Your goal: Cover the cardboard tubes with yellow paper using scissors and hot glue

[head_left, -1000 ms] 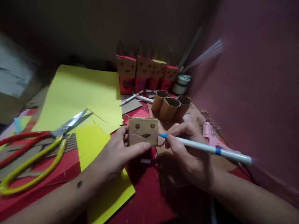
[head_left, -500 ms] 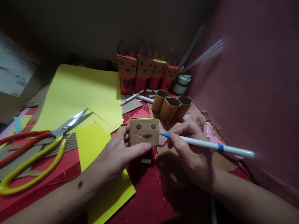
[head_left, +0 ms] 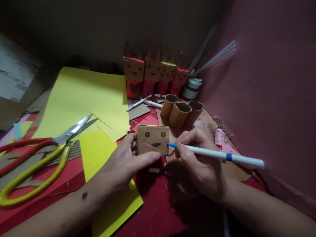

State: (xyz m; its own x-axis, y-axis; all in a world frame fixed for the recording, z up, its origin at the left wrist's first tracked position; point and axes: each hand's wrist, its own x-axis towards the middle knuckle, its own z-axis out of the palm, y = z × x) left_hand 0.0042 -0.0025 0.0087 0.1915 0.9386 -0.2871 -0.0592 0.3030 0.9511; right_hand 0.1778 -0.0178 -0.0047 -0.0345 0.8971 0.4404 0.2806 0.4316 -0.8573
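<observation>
A plain, mauve-pink wall (head_left: 269,85) fills the right side, its lower part creased by a faint slanting line; whether it is paint or cloth is hard to tell. Across the back stands a dark grey-brown wall (head_left: 98,29), nearly black toward its upper left. The two meet in a shadowy corner (head_left: 225,16) at the upper right. The surface (head_left: 158,210) is deep red, pushed close against the mauve-pink wall. Dim, uneven light falls mostly on its middle, leaving the near edge dark. At the far left, a pale label (head_left: 16,70) shows on a tan box (head_left: 7,110).
</observation>
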